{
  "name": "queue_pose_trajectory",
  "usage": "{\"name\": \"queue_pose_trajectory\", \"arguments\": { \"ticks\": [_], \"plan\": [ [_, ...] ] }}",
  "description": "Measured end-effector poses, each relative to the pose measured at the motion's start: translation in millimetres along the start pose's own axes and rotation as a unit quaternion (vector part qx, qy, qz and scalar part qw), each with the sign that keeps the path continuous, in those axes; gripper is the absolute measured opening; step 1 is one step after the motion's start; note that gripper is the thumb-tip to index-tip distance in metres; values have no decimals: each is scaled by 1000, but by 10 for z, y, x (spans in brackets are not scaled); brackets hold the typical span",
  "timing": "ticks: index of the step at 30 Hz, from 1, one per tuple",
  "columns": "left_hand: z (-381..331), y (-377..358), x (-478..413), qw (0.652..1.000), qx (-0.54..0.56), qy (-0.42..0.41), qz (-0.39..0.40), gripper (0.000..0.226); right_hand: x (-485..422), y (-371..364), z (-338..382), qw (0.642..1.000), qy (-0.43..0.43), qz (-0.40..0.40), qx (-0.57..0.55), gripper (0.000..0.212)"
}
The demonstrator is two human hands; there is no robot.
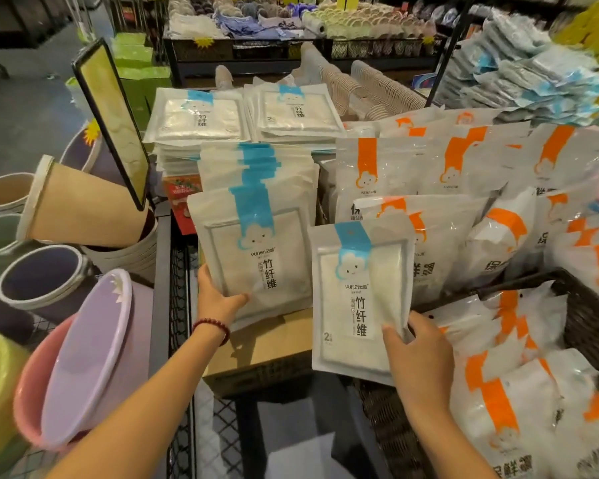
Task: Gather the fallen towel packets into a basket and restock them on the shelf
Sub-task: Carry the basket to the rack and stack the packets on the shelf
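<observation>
**Blue-striped packet up at the shelf front**

Head view, here we go. My left hand [218, 299] grips the lower left corner of the upright row of blue-striped white towel packets [256, 250]. The thumb lies across the front packet, and a red bead bracelet [211, 326] sits on my wrist. That row stands on the brown cardboard shelf base [256, 344].

My right hand [419, 354] pinches a single blue-striped white towel packet [360, 299] by its lower right edge, thumb on the front, fingers behind. I hold it upright, just right of the row and lower, at the shelf's front edge.

On its right, the dark woven wicker basket [581, 316] holds orange-striped white packets [491, 392]. Behind the row lie flat stacks of blue-striped packets [198, 119]. A lilac plastic basin [87, 357] sits tilted at far left, below a tilted black-framed sign [111, 122].
</observation>
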State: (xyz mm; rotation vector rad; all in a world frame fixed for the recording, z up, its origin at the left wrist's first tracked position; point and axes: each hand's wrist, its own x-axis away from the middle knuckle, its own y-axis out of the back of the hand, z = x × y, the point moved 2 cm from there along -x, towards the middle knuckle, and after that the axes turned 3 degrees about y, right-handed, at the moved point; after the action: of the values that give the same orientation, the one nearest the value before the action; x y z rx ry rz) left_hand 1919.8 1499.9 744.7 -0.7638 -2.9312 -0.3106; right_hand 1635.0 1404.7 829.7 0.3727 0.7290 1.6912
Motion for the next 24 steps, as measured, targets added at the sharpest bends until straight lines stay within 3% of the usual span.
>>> {"name": "queue_pose_trajectory", "arguments": {
  "ticks": [7,11,14,20,24],
  "plan": [
    [-179,-57,-209,992,-85,-92,-17,60,-19,55,-15,1000,12,-22,0,7],
    [-155,-92,-224,985,-136,-90,-59,57,-19,75,-36,1000,11,-27,3,3],
    [-122,-97,-173,976,-182,-78,-89,65,-9,86,-43,1000,12,-28,7,3],
    [-149,159,-117,970,-232,-39,-55,91,112,132,14,996,26,-60,-67,17],
    [-25,645,81,958,-253,-53,-121,86,119,-38,162,986,52,-48,-154,20]
  ]
}}
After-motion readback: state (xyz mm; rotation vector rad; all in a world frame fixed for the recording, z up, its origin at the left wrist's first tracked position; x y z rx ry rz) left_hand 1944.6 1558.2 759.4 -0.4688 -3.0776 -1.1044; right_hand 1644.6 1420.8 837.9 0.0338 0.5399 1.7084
